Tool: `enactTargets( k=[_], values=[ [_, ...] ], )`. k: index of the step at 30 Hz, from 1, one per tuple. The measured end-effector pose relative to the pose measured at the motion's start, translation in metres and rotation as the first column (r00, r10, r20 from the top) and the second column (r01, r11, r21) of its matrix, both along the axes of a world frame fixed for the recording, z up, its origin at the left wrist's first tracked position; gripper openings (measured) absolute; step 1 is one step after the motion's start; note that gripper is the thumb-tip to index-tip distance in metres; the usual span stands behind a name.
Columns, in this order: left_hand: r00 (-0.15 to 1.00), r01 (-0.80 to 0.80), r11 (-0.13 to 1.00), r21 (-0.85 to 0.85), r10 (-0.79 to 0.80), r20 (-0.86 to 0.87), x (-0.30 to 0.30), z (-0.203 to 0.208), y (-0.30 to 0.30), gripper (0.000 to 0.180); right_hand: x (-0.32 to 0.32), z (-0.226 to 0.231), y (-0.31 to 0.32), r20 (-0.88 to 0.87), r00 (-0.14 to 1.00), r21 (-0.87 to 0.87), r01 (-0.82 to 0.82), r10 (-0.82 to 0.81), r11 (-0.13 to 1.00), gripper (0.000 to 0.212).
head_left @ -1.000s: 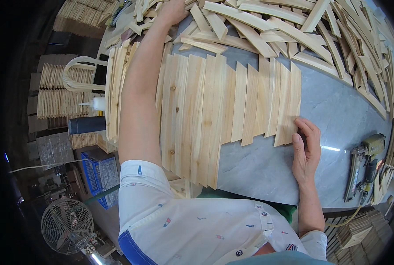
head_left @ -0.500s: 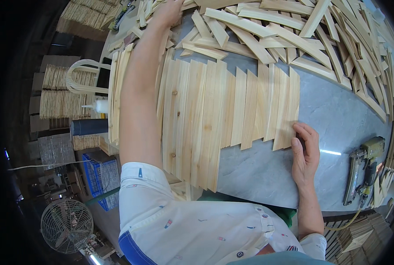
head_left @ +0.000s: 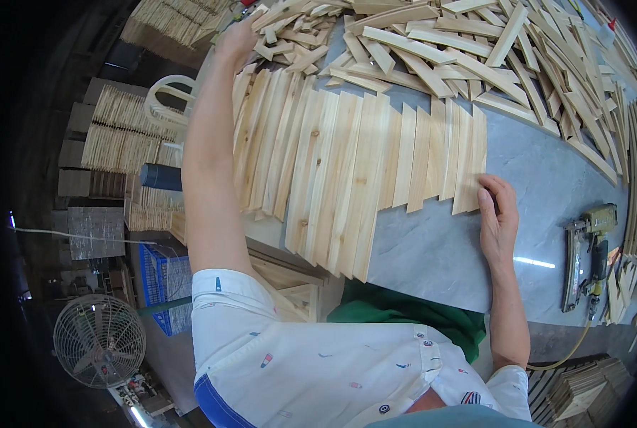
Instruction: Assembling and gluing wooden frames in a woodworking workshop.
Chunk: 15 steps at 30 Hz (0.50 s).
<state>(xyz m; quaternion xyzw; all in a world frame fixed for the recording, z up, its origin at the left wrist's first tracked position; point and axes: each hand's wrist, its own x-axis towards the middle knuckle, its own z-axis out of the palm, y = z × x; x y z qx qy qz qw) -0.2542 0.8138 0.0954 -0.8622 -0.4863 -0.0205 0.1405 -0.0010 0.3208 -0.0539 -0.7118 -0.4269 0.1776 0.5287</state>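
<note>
My left arm stretches to the far left of the table, where my left hand (head_left: pixel 237 41) is beside a heap of short wood offcuts (head_left: pixel 297 36). Its fingers are mostly turned away, so whether they grip anything does not show. In front of me a row of flat, pale wooden slats (head_left: pixel 343 185) lies side by side with slanted ends; those at the left of centre are longer than those at the right. At the right end of this row rests my right hand (head_left: pixel 500 214), its fingers loosely curved and apart from the thumb, the fingertips at the last slat's edge.
A large pile of loose slats (head_left: pixel 461 53) covers the table's far side. A nail gun (head_left: pixel 589 250) with a yellow hose lies at the right. Left of the table are stacked wood panels (head_left: pixel 111 135), a blue crate (head_left: pixel 163 285) and a standing fan (head_left: pixel 99 341). Green cloth (head_left: pixel 404 314) hangs at the near edge.
My left hand has shifted left and a little nearer along the far left edge. The view has turned slightly, showing more slats at the left. My right hand stays by the last slat.
</note>
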Motion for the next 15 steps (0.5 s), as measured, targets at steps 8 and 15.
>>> enactTargets(
  k=[8, 15],
  values=[
    [0.647, 0.157, 0.857, -0.491, 0.287, 0.706, -0.040, 0.000, -0.103, 0.039, 0.000, 0.000, -0.002, -0.093, 0.994, 0.044, 0.055, -0.051, 0.998, 0.022],
    [0.530, 0.555, 0.476, -0.683, 0.430, 0.731, 0.000, -0.024, -0.321, 0.045, -0.045, 0.040, 0.006, -0.359, 0.922, 0.333, -0.019, 0.145, 0.943, 0.039]
  ],
)
